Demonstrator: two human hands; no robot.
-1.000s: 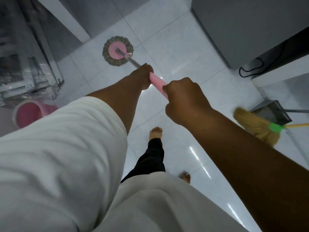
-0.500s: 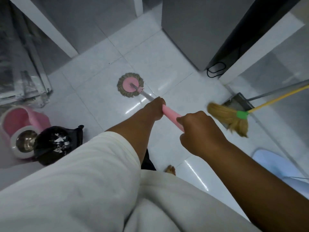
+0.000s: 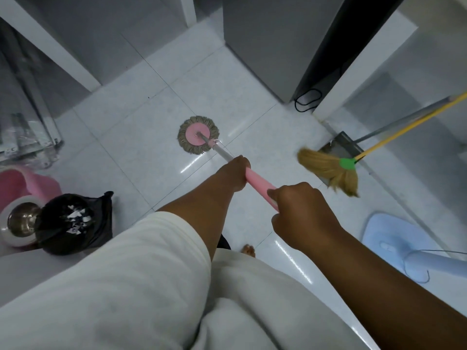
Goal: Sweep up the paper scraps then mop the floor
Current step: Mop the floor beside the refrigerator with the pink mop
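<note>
A round mop head (image 3: 197, 138) with a pink disc and grey-brown strands lies flat on the white tiled floor (image 3: 141, 157). Its metal shaft runs back to a pink handle (image 3: 259, 184). My left hand (image 3: 233, 175) grips the handle's front end. Farther back, my right hand (image 3: 299, 210) grips the same handle. A black bin bag (image 3: 73, 223) at the left holds paper scraps. A straw broom (image 3: 328, 170) with a green collar and yellow stick leans at the right over a grey dustpan (image 3: 340, 147).
A pink mop bucket (image 3: 24, 195) with a steel spinner stands at the left, beside the bag. A pale blue fan base (image 3: 396, 241) sits on the right. A black cable (image 3: 307, 99) lies by a grey cabinet. A glass-fronted unit (image 3: 22, 109) fills the far left.
The mop head has slid back toward me across the tiles. The view has pulled back, bringing the black bag, the bucket's spinner and the blue fan base into sight.
</note>
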